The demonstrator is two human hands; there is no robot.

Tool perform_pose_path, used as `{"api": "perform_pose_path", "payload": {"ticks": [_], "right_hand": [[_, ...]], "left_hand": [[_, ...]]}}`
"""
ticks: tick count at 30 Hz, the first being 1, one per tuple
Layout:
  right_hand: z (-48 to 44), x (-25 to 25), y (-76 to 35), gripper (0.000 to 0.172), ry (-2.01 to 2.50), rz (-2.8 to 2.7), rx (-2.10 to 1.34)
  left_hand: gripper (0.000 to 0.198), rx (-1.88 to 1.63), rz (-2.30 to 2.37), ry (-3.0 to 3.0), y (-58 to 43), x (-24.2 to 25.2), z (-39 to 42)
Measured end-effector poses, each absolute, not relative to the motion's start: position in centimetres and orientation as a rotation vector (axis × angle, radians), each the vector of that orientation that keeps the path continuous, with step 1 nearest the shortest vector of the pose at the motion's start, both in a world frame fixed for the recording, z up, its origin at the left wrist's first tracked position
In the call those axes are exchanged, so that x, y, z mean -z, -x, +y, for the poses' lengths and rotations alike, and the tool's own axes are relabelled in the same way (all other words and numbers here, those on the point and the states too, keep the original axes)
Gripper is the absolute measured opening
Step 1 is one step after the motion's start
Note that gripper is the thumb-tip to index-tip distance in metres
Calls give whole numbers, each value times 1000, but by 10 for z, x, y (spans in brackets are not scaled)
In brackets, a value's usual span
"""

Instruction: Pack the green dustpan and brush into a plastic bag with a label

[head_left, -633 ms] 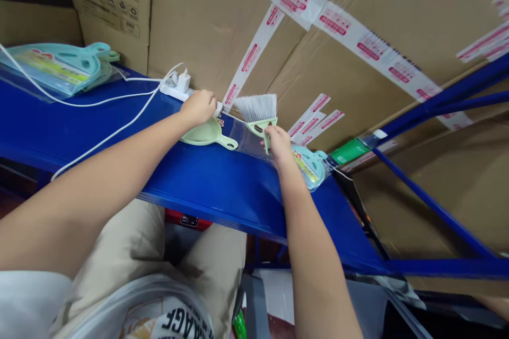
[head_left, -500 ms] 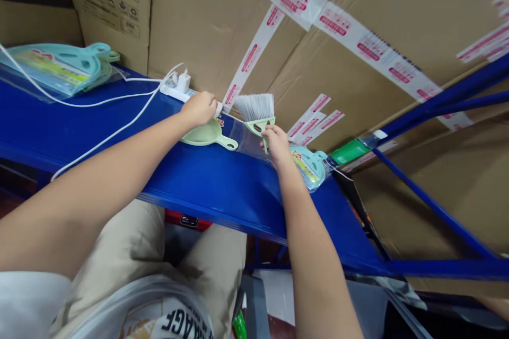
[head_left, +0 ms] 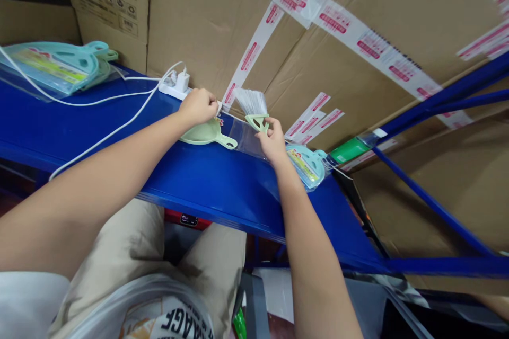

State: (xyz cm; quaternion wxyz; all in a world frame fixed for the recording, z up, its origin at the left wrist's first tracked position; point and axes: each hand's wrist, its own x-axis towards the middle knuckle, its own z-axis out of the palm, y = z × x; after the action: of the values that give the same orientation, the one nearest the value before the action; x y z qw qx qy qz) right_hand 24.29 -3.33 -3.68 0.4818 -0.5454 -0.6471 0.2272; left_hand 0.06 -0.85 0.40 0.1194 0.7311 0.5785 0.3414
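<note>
In my right hand [head_left: 273, 140] is a small hand brush [head_left: 256, 111] with a pale green head and grey-white bristles, which point up and left towards the cardboard. My left hand [head_left: 200, 107] is closed at the near end of a white power strip [head_left: 174, 91]; what its fingers hold is hidden. Just below that hand a pale green dustpan [head_left: 204, 133] lies on the blue shelf [head_left: 191, 180], its looped handle pointing right. Clear plastic film [head_left: 247, 140] lies between the dustpan and my right hand.
A packaged light blue dustpan set [head_left: 308, 164] lies right of my right hand, near a green bottle-like item [head_left: 352, 151]. More packaged sets [head_left: 59, 66] lie at the far left. White cables [head_left: 115, 98] cross the shelf. Large taped cardboard boxes [head_left: 191, 21] stand behind.
My right hand has shifted slightly left and turned the brush, so its bristles lean further left. My left hand and the dustpan have stayed nearly in place.
</note>
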Motion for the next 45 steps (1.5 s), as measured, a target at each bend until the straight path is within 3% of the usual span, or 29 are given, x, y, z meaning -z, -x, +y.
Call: {"api": "perform_pose_path", "payload": {"ticks": [7, 22, 27, 33, 41, 45], "right_hand": [[-36, 37, -249, 38, 1390, -1654, -218], [-44, 38, -238, 45, 1192, -1963, -42], [-53, 33, -225, 36, 1151, -1993, -66], [-60, 32, -206, 22, 1077, -2019, 25], [-60, 42, -183, 23, 1110, -2169, 58], [-61, 47, -179, 26, 1196, -2220, 42]], "left_hand": [[32, -1004, 1674, -2114, 0, -5, -6], [27, -1284, 1716, -1894, 33, -15, 9], [18, -1394, 1632, -1806, 38, -13, 13], [25, -1675, 1493, -1295, 41, -27, 16], [11, -1783, 1423, -1153, 56, -36, 24], [31, -1640, 1476, -1442, 53, -33, 25]]}}
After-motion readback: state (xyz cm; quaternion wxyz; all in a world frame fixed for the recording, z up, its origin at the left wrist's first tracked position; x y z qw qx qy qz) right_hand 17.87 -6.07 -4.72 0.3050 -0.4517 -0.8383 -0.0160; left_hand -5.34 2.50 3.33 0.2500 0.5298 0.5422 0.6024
